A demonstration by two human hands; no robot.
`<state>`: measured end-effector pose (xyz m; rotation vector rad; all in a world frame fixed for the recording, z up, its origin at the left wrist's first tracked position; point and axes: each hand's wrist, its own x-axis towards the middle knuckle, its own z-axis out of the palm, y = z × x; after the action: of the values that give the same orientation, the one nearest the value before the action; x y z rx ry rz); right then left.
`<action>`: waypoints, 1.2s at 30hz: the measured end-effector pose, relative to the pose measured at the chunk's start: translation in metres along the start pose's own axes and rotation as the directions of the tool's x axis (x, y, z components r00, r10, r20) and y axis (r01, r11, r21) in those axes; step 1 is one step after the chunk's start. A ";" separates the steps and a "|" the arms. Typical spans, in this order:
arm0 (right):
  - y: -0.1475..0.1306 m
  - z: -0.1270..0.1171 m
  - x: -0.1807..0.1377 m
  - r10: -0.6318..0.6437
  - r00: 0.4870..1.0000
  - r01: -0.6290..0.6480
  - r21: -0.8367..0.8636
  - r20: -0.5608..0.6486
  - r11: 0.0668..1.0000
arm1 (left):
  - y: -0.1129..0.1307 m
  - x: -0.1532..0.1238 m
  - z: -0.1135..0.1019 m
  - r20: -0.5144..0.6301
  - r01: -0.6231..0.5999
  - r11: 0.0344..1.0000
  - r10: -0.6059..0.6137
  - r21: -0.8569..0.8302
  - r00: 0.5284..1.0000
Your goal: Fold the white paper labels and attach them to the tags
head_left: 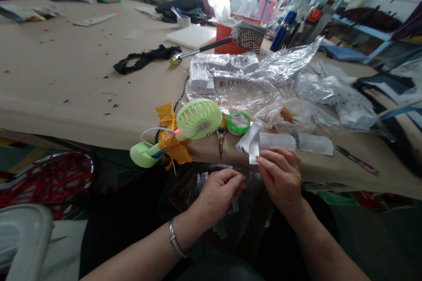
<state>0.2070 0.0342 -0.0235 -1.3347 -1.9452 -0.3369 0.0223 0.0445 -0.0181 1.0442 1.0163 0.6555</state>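
My right hand (284, 176) pinches the lower end of a white label strip (253, 149) at the table's front edge. Behind its fingers lies a stack of printed white labels (277, 141), with a second stack (314, 144) to the right. My left hand (219, 195), a bangle on its wrist, is closed in front of the edge; whatever its fingertips hold is hidden. Between the hands and a green fan (199, 118) are a soldering iron (220, 140), tip over the edge, and a round green tub (238, 123) with whitish content.
Clear plastic bags (237, 83) of labels cover the table behind. Pink-handled tweezers (358, 160) lie at the right. A long-handled tool with a brass-coloured head (175, 59) and a black cloth strip (145, 59) lie further back. Below the edge, a container holds paper scraps (227, 228).
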 end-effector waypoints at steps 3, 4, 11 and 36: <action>-0.012 -0.010 -0.009 -0.036 0.999 0.036 0.087 0.000 0.996 | 0.006 0.006 0.015 0.195 0.198 0.881 -0.124 -0.429 0.973; -0.017 -0.013 -0.014 -0.051 0.999 0.049 0.117 0.011 0.992 | 0.007 0.008 0.019 0.237 0.228 0.820 -0.117 -0.525 0.964; -0.013 -0.022 -0.022 -0.054 0.994 0.042 0.127 0.099 0.991 | 0.009 0.019 0.035 0.165 0.230 0.773 -0.163 -0.591 0.973; -0.005 -0.021 -0.021 -0.166 0.982 0.130 0.307 0.091 0.943 | 0.012 0.015 0.043 0.205 0.276 0.775 -0.192 -0.568 0.960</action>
<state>0.2154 0.0050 -0.0226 -1.0334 -2.1016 -0.0309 0.0676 0.0453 -0.0059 0.3895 0.7273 0.6266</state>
